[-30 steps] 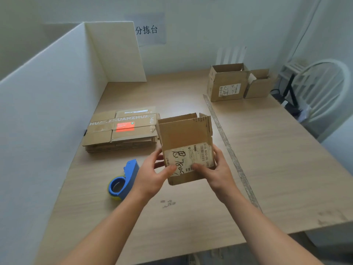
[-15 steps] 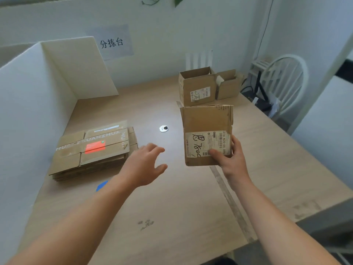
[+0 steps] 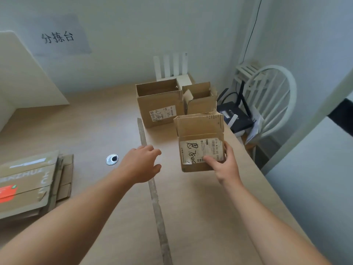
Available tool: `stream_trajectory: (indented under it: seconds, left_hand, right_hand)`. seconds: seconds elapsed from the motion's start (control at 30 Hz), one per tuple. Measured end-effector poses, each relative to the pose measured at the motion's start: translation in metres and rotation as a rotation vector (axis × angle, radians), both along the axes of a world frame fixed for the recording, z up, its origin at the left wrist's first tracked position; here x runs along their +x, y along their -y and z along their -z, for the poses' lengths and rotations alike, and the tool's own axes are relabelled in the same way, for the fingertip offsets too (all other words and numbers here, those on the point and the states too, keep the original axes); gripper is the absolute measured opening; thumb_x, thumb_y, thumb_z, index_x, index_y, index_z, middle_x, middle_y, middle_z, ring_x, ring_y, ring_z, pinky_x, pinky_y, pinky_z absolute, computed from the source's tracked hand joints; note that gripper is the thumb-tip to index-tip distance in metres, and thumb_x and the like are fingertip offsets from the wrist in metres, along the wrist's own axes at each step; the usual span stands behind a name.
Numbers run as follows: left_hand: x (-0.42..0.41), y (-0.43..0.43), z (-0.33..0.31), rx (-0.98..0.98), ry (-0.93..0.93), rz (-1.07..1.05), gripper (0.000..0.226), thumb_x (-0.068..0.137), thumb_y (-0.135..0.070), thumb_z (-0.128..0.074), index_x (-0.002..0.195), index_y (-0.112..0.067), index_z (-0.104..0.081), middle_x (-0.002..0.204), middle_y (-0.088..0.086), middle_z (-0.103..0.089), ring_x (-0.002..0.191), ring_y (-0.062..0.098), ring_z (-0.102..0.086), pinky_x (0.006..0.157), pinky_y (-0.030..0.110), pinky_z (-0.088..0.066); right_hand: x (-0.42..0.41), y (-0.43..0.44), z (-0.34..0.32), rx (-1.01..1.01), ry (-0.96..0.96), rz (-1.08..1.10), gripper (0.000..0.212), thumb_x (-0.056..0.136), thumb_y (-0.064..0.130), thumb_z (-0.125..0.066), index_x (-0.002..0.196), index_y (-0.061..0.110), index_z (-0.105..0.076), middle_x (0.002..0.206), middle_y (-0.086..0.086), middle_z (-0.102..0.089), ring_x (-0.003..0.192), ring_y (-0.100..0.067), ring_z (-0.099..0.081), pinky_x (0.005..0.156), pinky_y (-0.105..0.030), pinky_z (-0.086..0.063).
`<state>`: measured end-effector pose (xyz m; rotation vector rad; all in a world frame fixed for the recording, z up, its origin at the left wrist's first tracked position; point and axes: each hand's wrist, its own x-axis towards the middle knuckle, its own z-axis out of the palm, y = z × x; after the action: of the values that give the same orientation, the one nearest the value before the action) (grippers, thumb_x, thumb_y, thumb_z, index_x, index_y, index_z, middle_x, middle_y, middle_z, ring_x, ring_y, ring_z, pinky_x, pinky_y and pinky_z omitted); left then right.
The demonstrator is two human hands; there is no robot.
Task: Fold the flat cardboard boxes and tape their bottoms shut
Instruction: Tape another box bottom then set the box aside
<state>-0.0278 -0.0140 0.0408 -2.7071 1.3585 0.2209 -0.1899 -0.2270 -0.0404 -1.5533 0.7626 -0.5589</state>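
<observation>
Head view: light wooden table [image 3: 95, 121] carries a stack of flat brown cardboard boxes [image 3: 28, 186] at left. Right hand [image 3: 225, 165] holds a small folded brown box with a white label [image 3: 200, 142], thumb on the label, fingers [image 3: 228, 150] wrapped behind. Left hand [image 3: 142, 165] hovers empty, fingers spread, beside it.

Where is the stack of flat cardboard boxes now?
The stack of flat boxes lies on the table at the head view's left edge, left of the round metal disc.

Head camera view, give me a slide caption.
Right hand carries a folded box toward two finished boxes; left hand free.
</observation>
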Motion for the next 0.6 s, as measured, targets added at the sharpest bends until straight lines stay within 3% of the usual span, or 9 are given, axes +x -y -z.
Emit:
stream_trajectory:
  seconds: [0.27, 0.47, 0.6]
  left_hand:
    - [0.063, 0.123, 0.039, -0.035, -0.080, -0.039, 0.044, 0.098, -0.041, -0.049, 0.138, -0.024, -0.048, 0.128, -0.001, -0.055, 0.117, 0.024, -0.052, 0.093, 0.037, -0.048]
    - [0.101, 0.180, 0.067, 0.005, -0.098, -0.055, 0.044, 0.098, -0.041, -0.047, 0.138, -0.025, -0.048, 0.127, 0.000, -0.053, 0.117, 0.026, -0.051, 0.092, 0.037, -0.046]
    - [0.115, 0.202, 0.083, -0.019, -0.131, -0.088, 0.044, 0.098, -0.040, -0.048, 0.138, -0.024, -0.048, 0.127, 0.001, -0.053, 0.118, 0.026, -0.050, 0.093, 0.037, -0.044]
  right_hand:
    - [0.068, 0.117, 0.032, 0.012, -0.027, 0.000, 0.075, 0.078, 0.022, -0.084, 0.134, 0.043, -0.040, 0.121, 0.019, -0.060, 0.112, 0.001, -0.058, 0.103, -0.034, -0.049]
    - [0.099, 0.179, 0.064, 0.025, -0.055, 0.006, 0.083, 0.078, 0.025, -0.084, 0.145, 0.034, -0.036, 0.124, 0.017, -0.061, 0.117, -0.002, -0.058, 0.105, -0.041, -0.049]
    - [0.101, 0.201, 0.078, 0.024, -0.055, -0.022, 0.086, 0.075, 0.023, -0.086, 0.145, 0.034, -0.037, 0.120, 0.024, -0.062, 0.115, 0.002, -0.058, 0.103, -0.036, -0.050]
